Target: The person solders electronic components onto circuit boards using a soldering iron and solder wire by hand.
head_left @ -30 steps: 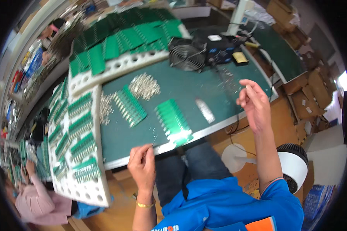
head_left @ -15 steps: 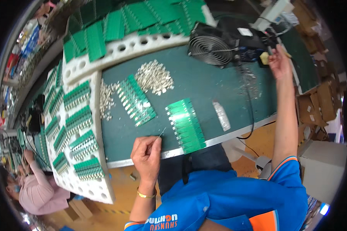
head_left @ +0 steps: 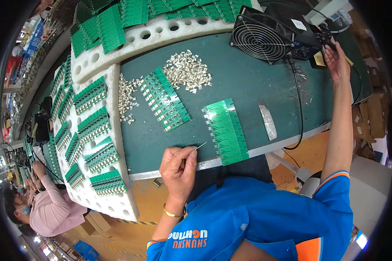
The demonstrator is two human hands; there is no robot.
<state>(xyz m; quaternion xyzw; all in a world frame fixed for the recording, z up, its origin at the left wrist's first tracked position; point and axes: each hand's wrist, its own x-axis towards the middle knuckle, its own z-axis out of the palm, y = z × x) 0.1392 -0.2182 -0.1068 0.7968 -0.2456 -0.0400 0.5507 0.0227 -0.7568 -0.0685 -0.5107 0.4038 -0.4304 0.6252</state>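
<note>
My left hand [head_left: 178, 170] is closed, pinching a thin silvery solder wire [head_left: 201, 146] between thumb and fingertips. The wire's tip points toward the left edge of a green circuit board panel [head_left: 231, 135], which lies at the table's front edge with a row of metal pins along that side. My right hand [head_left: 339, 65] reaches far right, its fingers curled round the soldering iron [head_left: 349, 61] at its dark stand. The iron's tip is hidden. Beside that hand sits a yellow sponge [head_left: 319, 59]. A second panel [head_left: 164, 101], bearing white connectors, lies left of the first.
Two piles of small white connectors [head_left: 187, 71] lie behind the panels. White foam racks [head_left: 128, 198] hold several green boards at left and back. A black fan [head_left: 262, 41] stands at back right, its cable [head_left: 298, 100] crossing the table. A co-worker [head_left: 52, 209] sits far left.
The view has shifted, so the table's things appear higher and farther right. My left hand still pinches the solder wire. My right hand remains by the iron stand, fingers round the handle.
</note>
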